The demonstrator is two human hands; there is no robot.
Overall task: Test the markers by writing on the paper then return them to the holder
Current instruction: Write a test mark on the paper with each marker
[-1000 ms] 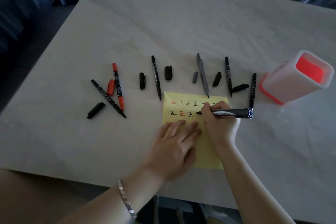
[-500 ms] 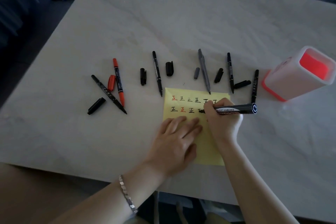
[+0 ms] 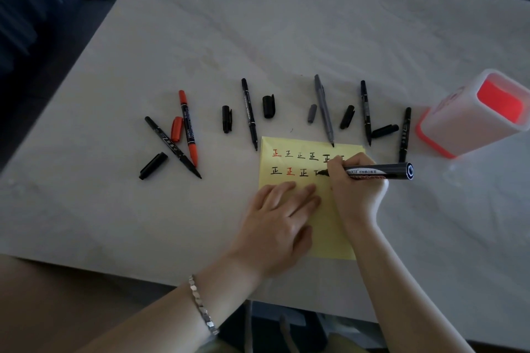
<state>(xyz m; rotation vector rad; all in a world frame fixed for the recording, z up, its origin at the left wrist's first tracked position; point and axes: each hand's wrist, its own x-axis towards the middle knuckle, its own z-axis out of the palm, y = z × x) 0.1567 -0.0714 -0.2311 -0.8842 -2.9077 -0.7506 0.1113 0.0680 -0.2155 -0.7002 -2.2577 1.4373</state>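
— What changed?
— My right hand (image 3: 354, 185), pinching the thick black marker (image 3: 378, 171), has added a stroke (fourth character, second row).
— Left hand (image 3: 279, 219)?
— Spread flat on the yellow paper (image 3: 334, 241); holder (image 3: 447, 120) at two o'clock, unfilled.

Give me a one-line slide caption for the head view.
Right hand writes with a thick black marker on yellow paper steadied by the left hand.
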